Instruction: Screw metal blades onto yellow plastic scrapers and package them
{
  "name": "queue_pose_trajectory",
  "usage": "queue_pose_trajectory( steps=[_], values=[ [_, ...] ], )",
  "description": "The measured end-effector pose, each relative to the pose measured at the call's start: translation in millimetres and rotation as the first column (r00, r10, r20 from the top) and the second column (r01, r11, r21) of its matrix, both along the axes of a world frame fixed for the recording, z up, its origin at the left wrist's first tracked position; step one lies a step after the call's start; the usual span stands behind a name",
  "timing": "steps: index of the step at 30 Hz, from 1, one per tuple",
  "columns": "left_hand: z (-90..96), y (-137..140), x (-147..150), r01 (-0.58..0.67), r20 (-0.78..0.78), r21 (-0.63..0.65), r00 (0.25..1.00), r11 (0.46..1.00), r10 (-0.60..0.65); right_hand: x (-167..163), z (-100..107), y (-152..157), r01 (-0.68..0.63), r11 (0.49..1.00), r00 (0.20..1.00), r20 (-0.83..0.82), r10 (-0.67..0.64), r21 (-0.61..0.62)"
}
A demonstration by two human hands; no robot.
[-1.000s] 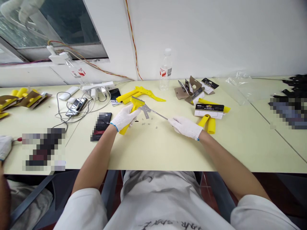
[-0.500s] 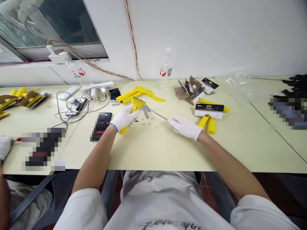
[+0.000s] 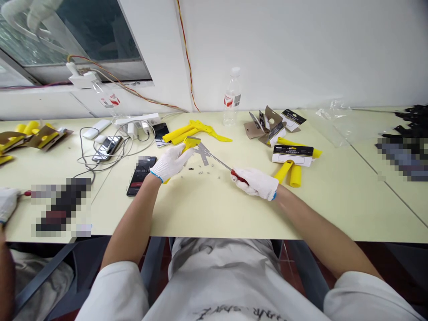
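My left hand [image 3: 172, 162], in a white knit glove, is closed around a yellow plastic scraper [image 3: 191, 141], its wide head pointing away from me. Gloved the same way, my right hand [image 3: 256, 180] grips a screwdriver [image 3: 219, 159] by its red handle. The long metal shaft slants up and left, its tip near the scraper head; whether it touches cannot be made out. Flat grey metal blades [image 3: 202, 155] lie on the table just beyond the tip. Several small metal screws or nuts [image 3: 200, 172] are scattered between my hands, beside a small black piece [image 3: 191, 169].
More yellow scraper parts [image 3: 197, 130] lie behind my left hand. Cardboard packaging [image 3: 292, 154] and yellow handles sit at right. A plastic bottle [image 3: 230, 100] stands by the wall. Phones [image 3: 138, 180], tangled cables and a power strip [image 3: 138, 119] are at left. A co-worker's gloved hand [image 3: 8, 203] shows far left.
My right hand has turned and dropped slightly, so the screwdriver's red handle now shows. My left hand has shifted a little left with the scraper, hiding more of its handle.
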State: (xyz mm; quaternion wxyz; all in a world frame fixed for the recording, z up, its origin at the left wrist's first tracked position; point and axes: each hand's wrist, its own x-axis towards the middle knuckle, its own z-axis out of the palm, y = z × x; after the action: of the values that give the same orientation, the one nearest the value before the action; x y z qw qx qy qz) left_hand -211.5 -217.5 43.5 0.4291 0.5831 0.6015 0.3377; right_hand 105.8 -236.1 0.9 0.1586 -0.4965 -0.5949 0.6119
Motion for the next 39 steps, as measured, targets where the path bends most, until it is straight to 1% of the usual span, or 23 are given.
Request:
queue_pose_trajectory(
  steps=[2,4,6,7,8,10,11,12,13,14,15,16,18,19,20,22,24,25,29,33,35,37,39],
  values=[
    [-0.5,0.4,-0.1,-0.011,-0.027,0.026,1.000,1.000,0.011,-5.4,-4.7,-1.8,0.021,0.968,0.993,0.110,-0.050,0.249],
    [-0.4,1.8,-0.3,-0.013,-0.047,0.045,0.999,0.999,0.015,-9.8,-8.3,-4.1,0.050,0.882,0.957,0.231,-0.177,0.468],
    [0.4,3.1,-1.5,-0.009,-0.059,0.054,0.998,0.999,0.012,-11.8,-10.1,-4.9,0.065,0.799,0.890,0.327,-0.318,0.598],
    [0.9,3.5,-2.5,-0.004,-0.063,0.054,0.998,0.999,0.008,-11.5,-10.2,-4.4,0.066,0.795,0.872,0.352,-0.339,0.603],
    [1.2,3.7,-3.6,0.001,-0.065,0.054,0.998,0.999,0.002,-10.2,-9.8,-3.3,0.072,0.834,0.880,0.359,-0.311,0.547],
    [1.1,3.6,-5.4,0.012,-0.063,0.050,0.998,0.999,-0.009,-5.9,-7.7,0.0,0.077,0.949,0.942,0.289,-0.169,0.307],
    [0.4,3.5,-5.7,0.016,-0.057,0.048,0.998,0.999,-0.013,-3.6,-6.5,1.7,0.069,0.984,0.969,0.222,-0.105,0.165],
    [-0.6,3.5,-5.7,0.018,-0.050,0.048,0.999,0.999,-0.016,-1.9,-5.4,3.0,0.065,0.997,0.985,0.156,-0.072,0.050],
    [-2.0,3.7,-5.2,0.018,-0.040,0.049,0.999,0.999,-0.016,-0.8,-4.7,3.9,0.071,0.997,0.992,0.106,-0.068,-0.020],
    [-3.7,4.1,-4.3,0.015,-0.032,0.051,0.999,0.999,-0.013,-0.7,-4.5,4.2,0.091,0.995,0.993,0.084,-0.088,-0.034],
    [-5.5,4.7,-3.1,0.011,-0.023,0.053,1.000,0.999,-0.010,-1.2,-4.6,4.1,0.114,0.993,0.989,0.095,-0.114,0.007],
    [-7.4,5.4,-1.8,0.005,-0.016,0.057,1.000,0.998,-0.004,-2.2,-5.1,3.7,0.141,0.985,0.980,0.131,-0.153,0.096],
    [-10.6,6.9,0.8,-0.010,-0.009,0.062,1.000,0.998,0.010,-4.3,-6.3,2.7,0.167,0.933,0.945,0.220,-0.244,0.318],
    [-11.7,7.3,1.9,-0.015,-0.008,0.063,1.000,0.998,0.016,-4.8,-6.8,2.4,0.156,0.906,0.926,0.262,-0.273,0.393],
    [-12.4,7.5,2.6,-0.018,-0.009,0.062,1.000,0.998,0.019,-4.7,-7.0,2.3,0.126,0.900,0.916,0.298,-0.267,0.418],
    [-12.4,6.9,2.9,-0.017,-0.011,0.057,1.000,0.998,0.018,-3.1,-6.9,2.8,0.046,0.938,0.929,0.330,-0.166,0.344],
    [-11.1,5.5,2.0,-0.012,-0.017,0.051,1.000,0.999,0.013,-1.2,-6.2,3.1,-0.017,0.968,0.955,0.291,-0.058,0.249],
    [-10.2,4.9,1.3,-0.009,-0.022,0.047,1.000,0.999,0.010,-0.7,-5.8,3.0,-0.018,0.971,0.961,0.271,-0.049,0.239],
    [-8.5,3.8,-2.1,-0.001,-0.050,0.034,0.999,0.999,0.003,-3.0,-3.4,-0.1,0.072,0.965,0.941,0.304,-0.149,0.251],
    [-10.1,4.0,-4.3,0.012,-0.082,0.031,0.997,0.999,-0.010,-5.5,-1.1,-1.7,0.043,0.996,0.974,0.220,-0.059,0.074],
    [-10.6,3.9,-4.8,0.020,-0.099,0.037,0.995,0.999,-0.016,-4.9,-1.5,-1.1,0.060,0.993,0.974,0.212,-0.081,0.103],
    [-10.5,4.2,-5.0,0.028,-0.116,0.048,0.993,0.998,-0.022,-3.3,-3.0,-0.1,0.094,0.969,0.952,0.265,-0.155,0.227],
    [-10.3,5.4,-5.1,0.038,-0.135,0.065,0.990,0.997,-0.029,-1.4,-5.4,1.0,0.086,0.957,0.936,0.306,-0.173,0.279]
  ],
)
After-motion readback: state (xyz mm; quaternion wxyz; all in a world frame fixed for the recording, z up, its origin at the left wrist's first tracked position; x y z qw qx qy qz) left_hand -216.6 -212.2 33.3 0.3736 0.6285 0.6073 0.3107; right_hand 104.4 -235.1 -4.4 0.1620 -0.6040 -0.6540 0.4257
